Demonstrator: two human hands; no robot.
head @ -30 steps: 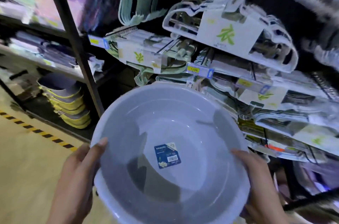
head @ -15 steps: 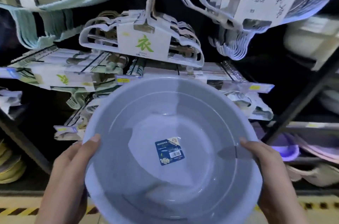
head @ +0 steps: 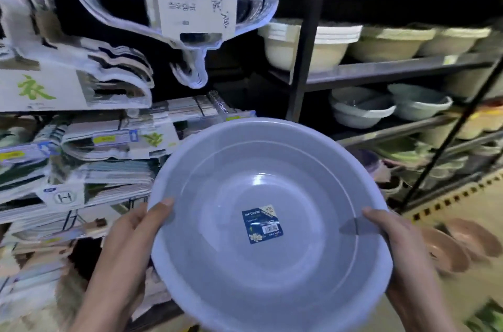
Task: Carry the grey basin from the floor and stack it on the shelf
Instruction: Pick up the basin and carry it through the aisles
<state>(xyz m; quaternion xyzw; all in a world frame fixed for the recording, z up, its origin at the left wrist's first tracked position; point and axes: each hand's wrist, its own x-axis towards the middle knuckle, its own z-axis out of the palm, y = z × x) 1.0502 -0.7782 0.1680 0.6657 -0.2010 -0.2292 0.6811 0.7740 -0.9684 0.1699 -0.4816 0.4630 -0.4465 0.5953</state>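
Observation:
A round grey basin (head: 272,176) with a blue label sticker in its bottom is held up in front of me, tilted with its inside facing me. My left hand (head: 130,239) grips its left rim, thumb over the edge. Gripping the right rim the same way is my right hand (head: 400,244). A dark metal shelf (head: 381,70) stands at the upper right, behind and above the basin. On its middle level sit stacked grey-green basins (head: 362,111).
Packs of clothes hangers (head: 76,78) hang and lie on the rack to the left. Cream basins (head: 313,45) fill the shelf's upper level. Brown basins (head: 451,247) lie on the floor at the right, near a black-and-yellow floor stripe (head: 457,195).
My view has swung to the right: the hanger rack slid left and the shelf of basins came into sight. Both hands keep the same grip on the basin.

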